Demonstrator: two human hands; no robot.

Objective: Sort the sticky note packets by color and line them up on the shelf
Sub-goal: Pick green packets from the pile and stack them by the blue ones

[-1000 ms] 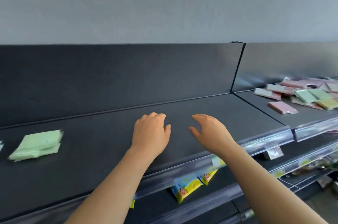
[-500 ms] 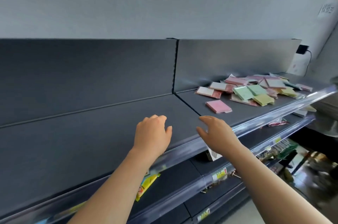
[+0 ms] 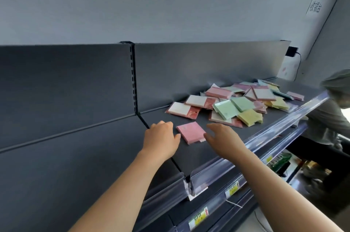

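A single pink sticky note packet [image 3: 191, 131] lies flat on the dark shelf [image 3: 75, 156], apart from a loose pile of pink, green and yellow packets [image 3: 234, 104] further right. My left hand [image 3: 161, 139] hovers just left of the pink packet with loosely curled fingers, holding nothing. My right hand [image 3: 223, 139] is just right of the packet, fingers relaxed and spread, its thumb close to the packet's near corner. Whether either hand touches the packet I cannot tell.
A seam and slotted upright [image 3: 133, 80] divide the left shelf section from the right one. A clear price rail [image 3: 265, 138] runs along the front edge, with lower shelves below. Another person [image 3: 333, 110] stands at the far right.
The view has swung right along the shelf. Both hands have moved right, from bare shelf to either side of the single pink packet. The green packets at far left are out of view.
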